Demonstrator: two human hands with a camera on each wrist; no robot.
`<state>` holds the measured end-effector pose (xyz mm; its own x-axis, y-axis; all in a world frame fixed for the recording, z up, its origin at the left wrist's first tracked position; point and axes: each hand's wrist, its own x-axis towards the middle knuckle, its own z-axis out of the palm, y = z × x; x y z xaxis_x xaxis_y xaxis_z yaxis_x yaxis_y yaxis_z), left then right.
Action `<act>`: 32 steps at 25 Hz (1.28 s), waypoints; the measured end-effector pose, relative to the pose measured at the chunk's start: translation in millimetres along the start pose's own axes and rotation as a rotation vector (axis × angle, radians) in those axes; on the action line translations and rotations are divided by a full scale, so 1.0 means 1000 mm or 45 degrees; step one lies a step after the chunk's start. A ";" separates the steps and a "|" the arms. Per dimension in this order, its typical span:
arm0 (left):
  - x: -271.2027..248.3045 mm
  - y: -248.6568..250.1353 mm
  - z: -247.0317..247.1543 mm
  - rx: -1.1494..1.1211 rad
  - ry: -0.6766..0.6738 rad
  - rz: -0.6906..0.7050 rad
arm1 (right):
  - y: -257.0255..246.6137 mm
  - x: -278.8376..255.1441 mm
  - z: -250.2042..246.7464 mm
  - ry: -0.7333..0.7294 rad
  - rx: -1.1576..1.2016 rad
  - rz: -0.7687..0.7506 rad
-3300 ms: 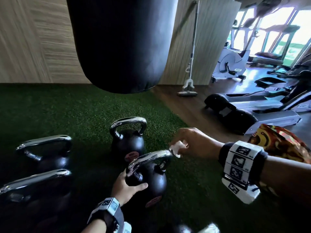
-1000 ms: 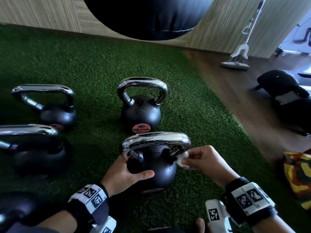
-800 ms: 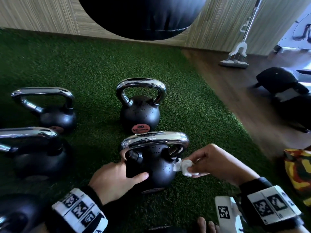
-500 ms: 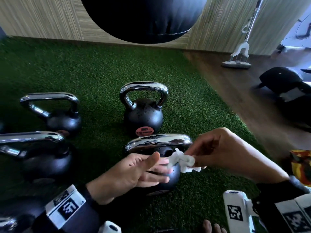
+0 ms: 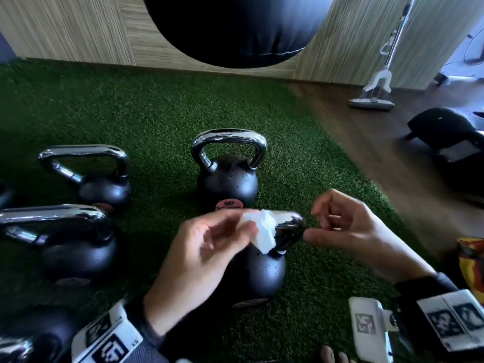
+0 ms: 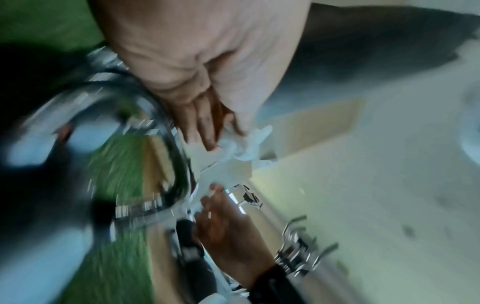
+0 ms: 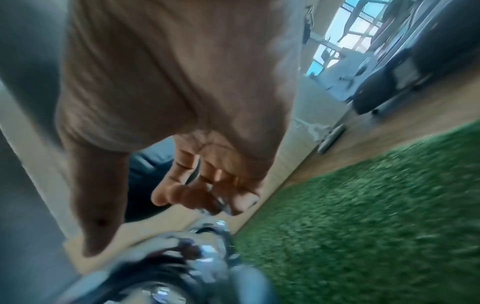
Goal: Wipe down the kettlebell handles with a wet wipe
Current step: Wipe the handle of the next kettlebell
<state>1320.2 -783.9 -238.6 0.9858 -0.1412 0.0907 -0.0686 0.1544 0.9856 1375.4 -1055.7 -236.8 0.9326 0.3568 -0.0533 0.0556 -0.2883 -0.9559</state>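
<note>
A crumpled white wet wipe (image 5: 264, 231) is pinched in my left hand (image 5: 230, 231), just above the chrome handle (image 5: 290, 224) of the nearest black kettlebell (image 5: 262, 273). My right hand (image 5: 327, 226) hovers to the right of that handle with its fingers loosely curled and nothing in it. The left wrist view shows the wipe (image 6: 241, 152) at my fingertips (image 6: 205, 133), beside a blurred chrome handle (image 6: 145, 96). In the right wrist view my empty right hand (image 7: 202, 195) hangs over the handle (image 7: 207, 242).
Another kettlebell (image 5: 227, 179) stands behind on the green turf (image 5: 131, 113), two more (image 5: 102, 184) (image 5: 73, 252) to the left. A black punching bag (image 5: 235, 30) hangs overhead. A mop (image 5: 374, 98) and a treadmill (image 5: 445, 137) stand on the wooden floor at right.
The wipe has passed from my right hand to my left. My left hand let go of the kettlebell body and rose to the handle; my right hand drew back, empty.
</note>
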 end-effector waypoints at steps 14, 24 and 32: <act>0.022 -0.009 -0.025 1.241 0.094 0.696 | 0.106 0.018 0.063 0.195 -0.249 0.126; -0.002 -0.053 -0.082 0.619 0.241 0.314 | 0.108 0.017 0.063 0.217 -0.246 0.127; -0.015 -0.096 -0.082 0.256 0.328 0.070 | 0.114 0.019 0.064 0.200 -0.192 0.144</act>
<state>1324.9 -716.0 -345.9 0.9844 0.1176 0.1307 -0.1263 -0.0445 0.9910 1376.6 -1024.7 -364.9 0.9792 0.1760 -0.1006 -0.0104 -0.4519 -0.8920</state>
